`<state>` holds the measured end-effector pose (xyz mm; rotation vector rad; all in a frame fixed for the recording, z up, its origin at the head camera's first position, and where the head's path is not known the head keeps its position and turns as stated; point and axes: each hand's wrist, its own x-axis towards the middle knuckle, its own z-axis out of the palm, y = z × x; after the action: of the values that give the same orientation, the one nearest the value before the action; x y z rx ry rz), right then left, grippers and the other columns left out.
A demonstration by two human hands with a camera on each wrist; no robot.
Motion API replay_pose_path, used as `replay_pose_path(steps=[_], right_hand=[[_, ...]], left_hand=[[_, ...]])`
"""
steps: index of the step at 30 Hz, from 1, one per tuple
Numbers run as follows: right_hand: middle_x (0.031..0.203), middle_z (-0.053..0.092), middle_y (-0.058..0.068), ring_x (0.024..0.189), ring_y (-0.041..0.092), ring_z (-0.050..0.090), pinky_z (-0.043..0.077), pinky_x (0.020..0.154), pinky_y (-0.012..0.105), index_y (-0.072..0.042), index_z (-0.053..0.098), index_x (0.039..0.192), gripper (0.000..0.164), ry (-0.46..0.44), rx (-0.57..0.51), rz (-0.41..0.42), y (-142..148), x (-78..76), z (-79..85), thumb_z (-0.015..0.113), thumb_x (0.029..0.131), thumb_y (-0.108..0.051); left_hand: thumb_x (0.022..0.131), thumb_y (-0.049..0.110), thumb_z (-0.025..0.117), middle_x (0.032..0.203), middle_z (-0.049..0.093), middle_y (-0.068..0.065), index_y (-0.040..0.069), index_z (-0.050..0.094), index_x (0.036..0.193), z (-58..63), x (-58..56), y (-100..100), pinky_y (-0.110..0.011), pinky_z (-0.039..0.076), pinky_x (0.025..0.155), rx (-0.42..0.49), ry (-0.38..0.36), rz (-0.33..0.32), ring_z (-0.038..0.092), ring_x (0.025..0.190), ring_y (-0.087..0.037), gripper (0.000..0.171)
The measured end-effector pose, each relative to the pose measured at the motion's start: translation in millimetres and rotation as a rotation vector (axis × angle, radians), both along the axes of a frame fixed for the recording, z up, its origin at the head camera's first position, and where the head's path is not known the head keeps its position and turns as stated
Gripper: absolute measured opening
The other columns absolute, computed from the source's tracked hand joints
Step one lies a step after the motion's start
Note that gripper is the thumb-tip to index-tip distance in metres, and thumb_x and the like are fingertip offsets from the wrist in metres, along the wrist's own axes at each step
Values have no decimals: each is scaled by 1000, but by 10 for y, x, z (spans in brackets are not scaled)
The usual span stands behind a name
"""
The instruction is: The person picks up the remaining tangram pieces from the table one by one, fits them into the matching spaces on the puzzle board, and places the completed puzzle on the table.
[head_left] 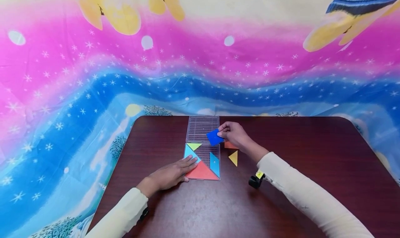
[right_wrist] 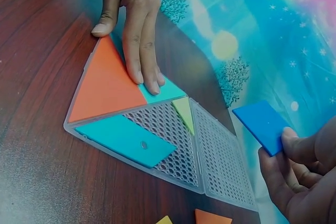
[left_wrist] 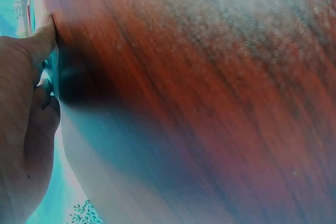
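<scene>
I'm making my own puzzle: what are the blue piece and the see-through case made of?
The blue piece looks like smooth plastic or coated board: flat colour, crisp edges. The case seems clear, perhaps glossy plastic: the table shows through it.

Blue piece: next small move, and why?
Probably ease the blue piece down onto the bare grid between the lime triangle and the teal parallelogram: the right hand pinches it in the air, and those holes show uncovered. Whether it fits flush, I can't tell.

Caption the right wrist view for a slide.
Right hand holds a blue piece while the left hand rests on a turquoise triangle in an open perforated case.
</scene>
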<state>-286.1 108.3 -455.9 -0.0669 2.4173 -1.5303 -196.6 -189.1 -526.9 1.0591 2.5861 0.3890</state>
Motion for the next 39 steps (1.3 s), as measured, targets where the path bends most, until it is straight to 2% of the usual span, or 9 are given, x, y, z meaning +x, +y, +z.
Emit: replay_pose_path(steps=[14,23,26,33,39], right_hand=[[114,66,21,104,32,68,60,94,51,1,63,115,16,0,20,23,-143,19,1,64,102,-8],[106,69,18,85,24,68,62,87,48,0,66,110,14,15,88,62,-230,58,-31,68,99,-8],[104,70,16,84,23,68,62,85,46,-1,67,107,12,21,125,88,-268,63,-45,69,99,-9],[101,69,14,85,23,66,58,74,33,-3,67,105,8,38,188,125,-358,39,-118,68,99,-9],[96,67,13,78,22,63,56,69,31,-3,66,102,6,25,199,119,-375,4,-199,68,99,-9]], left_hand=[[106,39,55,173,14,9,27,25,164,9,-1,6,-46,34,124,-4,-12,-2,11,162,-19,66],[106,40,54,174,14,8,27,25,164,25,1,8,-46,34,124,-18,-8,0,11,162,-19,66],[106,40,54,173,15,8,27,26,163,30,1,10,-45,35,124,-20,-4,-1,12,161,-19,66],[105,39,55,173,15,7,25,27,163,40,9,5,-45,35,123,-15,3,-3,12,161,-19,66],[105,38,56,173,18,5,22,28,163,31,3,7,-43,35,123,-19,52,-47,14,161,-21,67]])
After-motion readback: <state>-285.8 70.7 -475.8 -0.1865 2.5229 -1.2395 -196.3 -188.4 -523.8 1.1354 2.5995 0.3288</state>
